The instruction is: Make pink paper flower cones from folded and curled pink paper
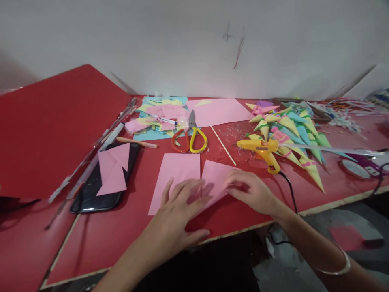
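Two pink paper sheets lie side by side near the table's front edge. My left hand (pixel 180 211) has its fingers spread over the left pink sheet (pixel 180 166) and the inner edge of the right pink sheet (pixel 214 172). At the right sheet's outer edge, my right hand (pixel 253 188) has its thumb and fingers pinched together on the paper. Just behind the sheets are scissors (pixel 195 140) with one red and one yellow handle. A thin pale stick (pixel 223 144) lies to their right.
A yellow glue gun (pixel 261 150) with a trailing cord lies right, before a pile of paper cones (pixel 291 129). Left, a black phone (pixel 115 198) bears folded pink paper (pixel 112 170). Paper scraps (pixel 164 113) and a large pink sheet (pixel 219 111) lie along the wall.
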Available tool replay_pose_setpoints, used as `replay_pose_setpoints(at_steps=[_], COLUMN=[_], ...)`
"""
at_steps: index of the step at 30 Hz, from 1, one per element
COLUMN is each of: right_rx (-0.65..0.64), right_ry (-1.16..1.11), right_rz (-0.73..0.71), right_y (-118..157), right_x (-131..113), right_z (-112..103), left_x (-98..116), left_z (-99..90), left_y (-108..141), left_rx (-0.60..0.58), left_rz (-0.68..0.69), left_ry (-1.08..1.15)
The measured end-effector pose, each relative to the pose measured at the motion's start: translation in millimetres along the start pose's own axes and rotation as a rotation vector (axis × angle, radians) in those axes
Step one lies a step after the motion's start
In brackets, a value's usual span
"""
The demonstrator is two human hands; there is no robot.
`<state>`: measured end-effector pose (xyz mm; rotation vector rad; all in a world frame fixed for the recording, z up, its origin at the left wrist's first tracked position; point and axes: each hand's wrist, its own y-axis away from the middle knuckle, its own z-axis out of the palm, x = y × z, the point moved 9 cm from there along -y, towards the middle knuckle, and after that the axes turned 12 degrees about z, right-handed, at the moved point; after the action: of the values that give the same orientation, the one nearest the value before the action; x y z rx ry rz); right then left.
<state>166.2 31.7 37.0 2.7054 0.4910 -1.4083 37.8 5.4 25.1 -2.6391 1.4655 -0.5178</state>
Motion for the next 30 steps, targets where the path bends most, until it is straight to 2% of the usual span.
replay_pose_setpoints(at_steps=[2,5,9,14,17,19,24,27,30], right_rx=[-0.02,-0.107,-0.246,-0.353,-0.361,-0.344,-0.393,-0.352,-0.353], right_ry=[0.022,0.167,0.252,0.215,0.174,0.173,0.323,0.439,0.43], right_rz=[-0.092,-0.139,-0.103,-0.122,-0.122,-0.106,-0.054,-0.064,-0.101], right_y=[12,30,42,45,41,39,47,52,55], right_x=[-7,-7,3,8,11,13,15,11,7], right_z=[-6,-3,7,12,11,9,19,23,26], left_x=[6,14,17,10,5,2,-4,-6,-7], left_z=[-5.5,-12.7,-13.2,-9.0,-7.0,-3.8,1.1,0.3,1.0], left_y=[0,-1,1,7,7,6,5,8,12], left_rx=[0.07,0.133,0.074,0.039,0.057,0.029,-0.061,-0.057,-0.059], left_rz=[0.036,0.092,0.154,0.161,0.14,0.106,0.051,0.056,0.038], left_ry=[0.006,0.001,0.036,0.036,0.019,0.004,-0.002,0.008,0.028])
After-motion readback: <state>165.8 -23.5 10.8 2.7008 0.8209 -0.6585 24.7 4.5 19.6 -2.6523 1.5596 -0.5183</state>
